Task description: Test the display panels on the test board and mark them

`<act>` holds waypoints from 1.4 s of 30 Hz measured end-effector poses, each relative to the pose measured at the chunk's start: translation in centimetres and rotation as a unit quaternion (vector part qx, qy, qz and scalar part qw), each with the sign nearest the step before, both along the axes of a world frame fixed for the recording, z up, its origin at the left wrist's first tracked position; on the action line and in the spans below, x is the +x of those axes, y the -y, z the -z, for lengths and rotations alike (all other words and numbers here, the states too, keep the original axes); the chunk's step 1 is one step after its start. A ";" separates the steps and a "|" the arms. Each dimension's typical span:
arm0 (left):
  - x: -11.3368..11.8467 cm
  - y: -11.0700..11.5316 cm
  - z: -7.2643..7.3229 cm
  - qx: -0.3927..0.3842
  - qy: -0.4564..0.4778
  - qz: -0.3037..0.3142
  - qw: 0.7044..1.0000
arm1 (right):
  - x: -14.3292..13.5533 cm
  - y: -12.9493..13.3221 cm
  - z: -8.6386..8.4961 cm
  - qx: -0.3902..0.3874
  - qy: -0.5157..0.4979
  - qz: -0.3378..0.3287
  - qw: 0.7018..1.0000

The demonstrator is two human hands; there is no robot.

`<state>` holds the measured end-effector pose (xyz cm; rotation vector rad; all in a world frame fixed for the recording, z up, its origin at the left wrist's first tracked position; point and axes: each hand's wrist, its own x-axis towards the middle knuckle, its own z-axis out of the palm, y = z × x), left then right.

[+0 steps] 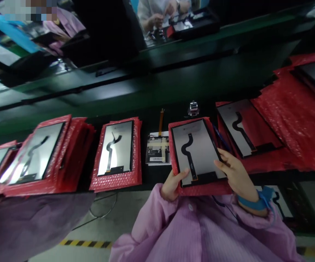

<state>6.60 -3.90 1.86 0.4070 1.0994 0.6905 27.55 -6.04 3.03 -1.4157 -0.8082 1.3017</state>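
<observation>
One screen [208,145] was in work, over the near edge of the bench [152,178], a little right of its middle, with red wrap [220,188] behind it. The left hand [170,185] grasped its near left corner, thumb on the face; the right hand [236,176] gripped its right edge between thumb and fingers. Its cable [189,156] lay on the back, in place as far as could be judged; whether anything remained to be done to it did not show. None of the other screens was in these hands, and which were finished could not be told

Counted, seven screens showed: the held one, three to its left along the near edge, two toward the right end, and one below the bench. Five had a clearly visible cable. There were also one board [158,150], one orange strip [161,123], one metal piece [193,108] near the far edge, and one wristband [252,203]
</observation>
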 end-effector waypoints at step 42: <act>1.0 1.1 -2.2 0.546 -0.306 0.259 0.736 | -4.1 0.5 -2.5 0.098 0.150 -0.091 0.980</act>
